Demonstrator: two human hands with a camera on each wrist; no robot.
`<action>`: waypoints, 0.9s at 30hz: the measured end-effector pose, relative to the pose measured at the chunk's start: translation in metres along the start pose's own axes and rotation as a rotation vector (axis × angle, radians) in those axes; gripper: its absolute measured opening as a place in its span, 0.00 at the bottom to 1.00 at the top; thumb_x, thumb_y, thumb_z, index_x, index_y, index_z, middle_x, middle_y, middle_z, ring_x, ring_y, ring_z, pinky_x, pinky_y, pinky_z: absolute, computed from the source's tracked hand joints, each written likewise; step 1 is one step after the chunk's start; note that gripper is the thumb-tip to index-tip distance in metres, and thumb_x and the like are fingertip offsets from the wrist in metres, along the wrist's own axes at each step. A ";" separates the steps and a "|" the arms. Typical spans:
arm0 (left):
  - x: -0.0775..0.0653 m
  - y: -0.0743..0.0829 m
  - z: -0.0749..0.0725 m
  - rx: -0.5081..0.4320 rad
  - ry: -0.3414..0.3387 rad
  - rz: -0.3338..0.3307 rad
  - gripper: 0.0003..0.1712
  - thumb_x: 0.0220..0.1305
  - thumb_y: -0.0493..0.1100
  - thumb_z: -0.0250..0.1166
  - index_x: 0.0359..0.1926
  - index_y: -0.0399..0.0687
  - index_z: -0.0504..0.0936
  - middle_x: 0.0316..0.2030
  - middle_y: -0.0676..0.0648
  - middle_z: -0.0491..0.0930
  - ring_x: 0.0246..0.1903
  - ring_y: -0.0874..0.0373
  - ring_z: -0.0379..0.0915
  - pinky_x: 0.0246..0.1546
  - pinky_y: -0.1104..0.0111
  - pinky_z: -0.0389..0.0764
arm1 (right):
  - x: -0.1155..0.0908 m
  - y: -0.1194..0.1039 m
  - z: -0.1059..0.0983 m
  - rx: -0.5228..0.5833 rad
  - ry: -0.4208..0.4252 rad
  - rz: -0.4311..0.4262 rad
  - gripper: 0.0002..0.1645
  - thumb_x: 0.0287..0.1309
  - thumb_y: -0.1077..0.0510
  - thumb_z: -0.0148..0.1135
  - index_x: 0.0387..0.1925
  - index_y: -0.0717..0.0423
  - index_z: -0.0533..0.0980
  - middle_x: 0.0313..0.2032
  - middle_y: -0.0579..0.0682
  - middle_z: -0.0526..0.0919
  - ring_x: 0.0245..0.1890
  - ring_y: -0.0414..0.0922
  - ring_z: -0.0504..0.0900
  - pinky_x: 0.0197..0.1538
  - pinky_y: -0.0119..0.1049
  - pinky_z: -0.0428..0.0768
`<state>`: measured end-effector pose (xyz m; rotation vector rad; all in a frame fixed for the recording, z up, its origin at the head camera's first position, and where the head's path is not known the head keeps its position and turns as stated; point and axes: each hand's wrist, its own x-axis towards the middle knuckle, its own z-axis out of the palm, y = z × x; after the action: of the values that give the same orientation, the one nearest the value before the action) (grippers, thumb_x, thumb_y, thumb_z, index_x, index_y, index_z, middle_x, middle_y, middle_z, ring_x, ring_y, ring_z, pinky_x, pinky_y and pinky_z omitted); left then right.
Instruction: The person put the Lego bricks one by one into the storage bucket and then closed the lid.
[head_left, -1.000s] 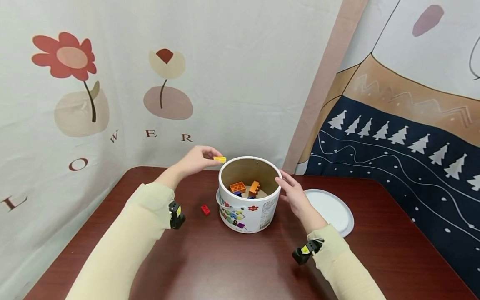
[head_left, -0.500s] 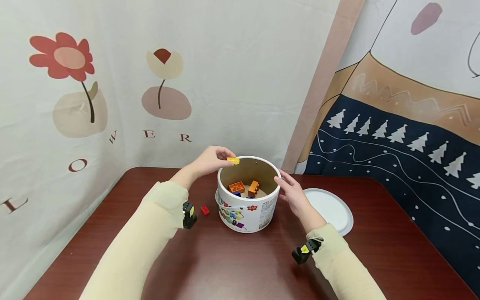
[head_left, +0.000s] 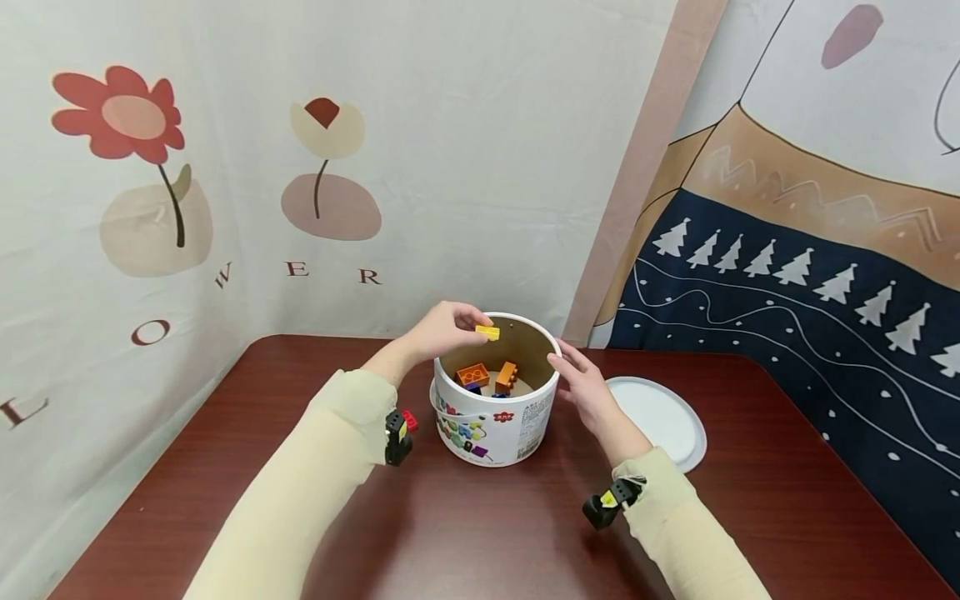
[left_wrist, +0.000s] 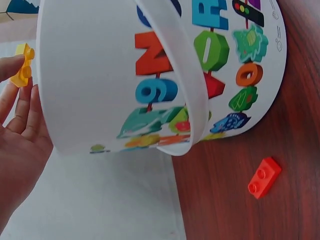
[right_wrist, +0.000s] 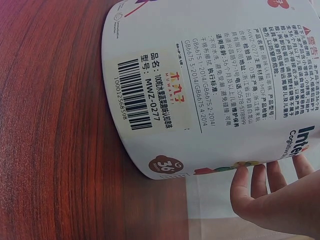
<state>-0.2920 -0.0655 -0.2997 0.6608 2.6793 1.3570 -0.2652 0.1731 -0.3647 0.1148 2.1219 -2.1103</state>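
Observation:
My left hand [head_left: 448, 327] pinches a small yellow toy brick [head_left: 488, 332] between thumb and fingers, over the left rim of a white bucket [head_left: 491, 437]. In the left wrist view the yellow brick [left_wrist: 22, 65] shows its studs beside the bucket wall [left_wrist: 90, 75]. My right hand [head_left: 590, 390] holds the bucket's right side, thumb at the rim; in the right wrist view its fingers [right_wrist: 259, 180] lie against the printed wall. Inside the bucket are orange bricks [head_left: 472, 375] and dark blue pieces, partly hidden. A red brick [left_wrist: 264, 177] lies on the table, left of the bucket.
A round white lid [head_left: 663, 423] lies on the brown table [head_left: 480, 533], right of the bucket and behind my right forearm. The bucket's white handle [left_wrist: 192, 75] hangs down its side. Printed cloths [head_left: 480, 167] hang behind the table.
My left hand has carried the yellow brick rightward, from outside the bucket to over its opening. My left wrist now partly covers the red brick. The right hand stays in place.

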 end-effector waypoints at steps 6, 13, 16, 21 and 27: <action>0.001 -0.001 0.002 -0.011 -0.011 0.023 0.17 0.59 0.41 0.64 0.47 0.38 0.80 0.42 0.42 0.80 0.43 0.52 0.75 0.51 0.61 0.76 | 0.000 0.000 0.001 0.004 0.001 0.004 0.31 0.66 0.51 0.50 0.69 0.49 0.58 0.69 0.56 0.59 0.67 0.54 0.62 0.66 0.54 0.63; -0.005 -0.010 -0.016 -0.041 0.073 -0.008 0.20 0.59 0.45 0.65 0.50 0.39 0.79 0.43 0.41 0.80 0.45 0.50 0.74 0.50 0.58 0.76 | 0.001 0.001 -0.001 0.001 -0.001 0.002 0.31 0.66 0.52 0.50 0.69 0.48 0.58 0.69 0.56 0.59 0.67 0.55 0.62 0.66 0.54 0.64; -0.012 -0.018 -0.027 -0.033 0.108 -0.033 0.20 0.59 0.45 0.64 0.50 0.41 0.79 0.44 0.41 0.80 0.46 0.50 0.74 0.49 0.59 0.77 | 0.000 0.000 -0.001 0.000 -0.004 0.000 0.31 0.66 0.52 0.50 0.69 0.48 0.58 0.69 0.56 0.59 0.66 0.55 0.62 0.66 0.54 0.64; -0.025 -0.038 -0.040 -0.019 0.150 -0.062 0.19 0.60 0.45 0.64 0.50 0.41 0.79 0.45 0.39 0.80 0.46 0.49 0.74 0.50 0.58 0.75 | -0.001 -0.002 -0.001 -0.006 -0.001 -0.003 0.31 0.67 0.51 0.50 0.69 0.49 0.58 0.69 0.57 0.59 0.66 0.55 0.62 0.66 0.55 0.63; -0.042 -0.063 -0.044 -0.017 0.158 -0.102 0.22 0.60 0.47 0.64 0.52 0.40 0.78 0.47 0.38 0.79 0.49 0.48 0.73 0.52 0.55 0.73 | -0.001 -0.001 -0.001 0.004 -0.006 -0.005 0.31 0.67 0.52 0.50 0.69 0.50 0.58 0.69 0.57 0.58 0.66 0.56 0.62 0.66 0.56 0.62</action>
<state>-0.2866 -0.1480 -0.3278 0.4254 2.7745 1.4615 -0.2645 0.1743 -0.3632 0.1031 2.1171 -2.1142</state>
